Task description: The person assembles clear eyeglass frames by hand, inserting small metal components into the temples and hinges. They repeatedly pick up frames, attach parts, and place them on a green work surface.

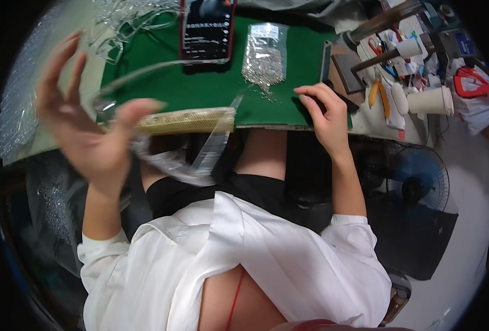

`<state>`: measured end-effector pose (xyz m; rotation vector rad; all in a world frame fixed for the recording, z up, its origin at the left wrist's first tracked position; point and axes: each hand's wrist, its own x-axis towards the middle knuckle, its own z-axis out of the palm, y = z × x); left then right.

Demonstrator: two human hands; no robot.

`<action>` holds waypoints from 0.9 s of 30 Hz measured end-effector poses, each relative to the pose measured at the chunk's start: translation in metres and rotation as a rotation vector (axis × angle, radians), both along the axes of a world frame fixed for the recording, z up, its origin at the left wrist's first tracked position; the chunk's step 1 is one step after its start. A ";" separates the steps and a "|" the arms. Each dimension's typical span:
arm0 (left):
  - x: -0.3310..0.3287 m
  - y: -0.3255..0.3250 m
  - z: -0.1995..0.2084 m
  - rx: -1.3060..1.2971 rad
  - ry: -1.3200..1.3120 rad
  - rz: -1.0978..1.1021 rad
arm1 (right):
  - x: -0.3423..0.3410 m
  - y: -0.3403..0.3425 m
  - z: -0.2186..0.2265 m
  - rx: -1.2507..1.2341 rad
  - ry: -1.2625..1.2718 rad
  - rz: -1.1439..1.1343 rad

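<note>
My left hand [87,124] is raised over the table's left front edge, fingers spread and blurred by motion; nothing shows gripped in it. Beside it, a clear curved strip [139,74] runs toward the phone. More clear plastic [208,157] hangs at the table edge above my lap; its kind is unclear. My right hand [327,113] hovers over the green mat's right front, thumb and forefinger tips close together. Anything between them is too small to make out. To its left, a clear bag [265,47] lies with small shiny metal pieces [264,77] spilling from its near end.
A phone [206,33] stands at the back of the green mat [305,44]. Clear eyeglass frames [139,25] lie back left, near bubble wrap [26,105]. A yellowish ribbed strip [186,121] edges the table. Right are a metal-shafted tool [385,58], a cup [429,102] and a fan [418,176].
</note>
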<state>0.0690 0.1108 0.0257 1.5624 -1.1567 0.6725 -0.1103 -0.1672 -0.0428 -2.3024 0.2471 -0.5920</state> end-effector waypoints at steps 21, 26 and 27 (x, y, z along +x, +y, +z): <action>-0.032 0.002 -0.014 -0.014 0.856 -0.680 | 0.018 0.021 -0.008 -0.146 0.091 0.019; -0.034 -0.001 -0.021 0.027 0.830 -0.548 | 0.021 0.026 -0.009 -0.245 0.092 -0.005; -0.041 -0.004 -0.021 0.034 0.866 -0.463 | 0.022 0.025 -0.010 -0.274 0.087 -0.004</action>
